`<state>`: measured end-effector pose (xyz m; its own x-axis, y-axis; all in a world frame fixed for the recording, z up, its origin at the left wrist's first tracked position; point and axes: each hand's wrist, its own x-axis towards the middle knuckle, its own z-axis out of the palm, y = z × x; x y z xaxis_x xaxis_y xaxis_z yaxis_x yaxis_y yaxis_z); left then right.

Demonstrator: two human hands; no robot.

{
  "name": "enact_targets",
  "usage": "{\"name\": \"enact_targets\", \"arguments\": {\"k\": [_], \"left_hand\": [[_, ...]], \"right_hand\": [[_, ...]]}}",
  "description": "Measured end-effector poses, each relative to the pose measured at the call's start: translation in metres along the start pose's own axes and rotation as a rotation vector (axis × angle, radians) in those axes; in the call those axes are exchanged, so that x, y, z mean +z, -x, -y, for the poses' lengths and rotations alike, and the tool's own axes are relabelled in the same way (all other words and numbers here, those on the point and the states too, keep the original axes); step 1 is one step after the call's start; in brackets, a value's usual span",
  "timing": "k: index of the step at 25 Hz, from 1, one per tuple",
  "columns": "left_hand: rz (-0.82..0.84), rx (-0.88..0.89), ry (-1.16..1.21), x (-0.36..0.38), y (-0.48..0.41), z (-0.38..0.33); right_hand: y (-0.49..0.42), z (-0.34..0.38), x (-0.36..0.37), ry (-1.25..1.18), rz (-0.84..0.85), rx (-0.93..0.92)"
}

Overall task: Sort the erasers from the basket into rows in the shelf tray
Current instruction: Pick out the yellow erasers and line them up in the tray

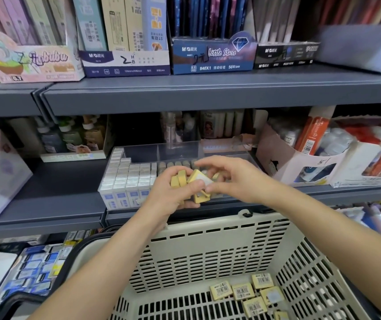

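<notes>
Several erasers (242,291) in basket (208,245), more in tray (178,148)

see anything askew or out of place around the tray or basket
The yellow erasers in the left hand are bunched at mixed angles, and loose erasers lie scattered in the basket; white erasers in the tray stand neat.

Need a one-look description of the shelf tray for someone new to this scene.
Start at the middle grey shelf, just above the beige basket. The tray sits at its front edge, right behind the left hand gripping yellow erasers. Unlike the cardboard boxes flanking it, it is clear plastic with dividers, its left section packed with rows of white erasers.
</notes>
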<state>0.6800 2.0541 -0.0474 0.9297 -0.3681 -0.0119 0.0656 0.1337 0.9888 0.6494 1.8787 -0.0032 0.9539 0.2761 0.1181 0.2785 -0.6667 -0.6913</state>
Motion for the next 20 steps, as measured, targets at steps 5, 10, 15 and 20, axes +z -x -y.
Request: {"name": "enact_targets", "arguments": {"k": [5,10,15,20], "left_hand": [[0.054,0.015,0.024,-0.001,0.002,0.000],[-0.001,0.030,-0.031,0.001,0.004,-0.001],[-0.026,0.030,-0.038,0.001,0.005,-0.001],[-0.037,0.019,-0.048,0.001,0.005,0.000]], "right_hand": [[-0.002,0.000,-0.001,0.008,-0.072,-0.021],[-0.005,-0.011,-0.034,-0.214,-0.247,0.087],[-0.004,-0.029,-0.051,0.034,-0.326,0.192],[-0.012,-0.044,-0.051,0.180,-0.290,0.310]]}}
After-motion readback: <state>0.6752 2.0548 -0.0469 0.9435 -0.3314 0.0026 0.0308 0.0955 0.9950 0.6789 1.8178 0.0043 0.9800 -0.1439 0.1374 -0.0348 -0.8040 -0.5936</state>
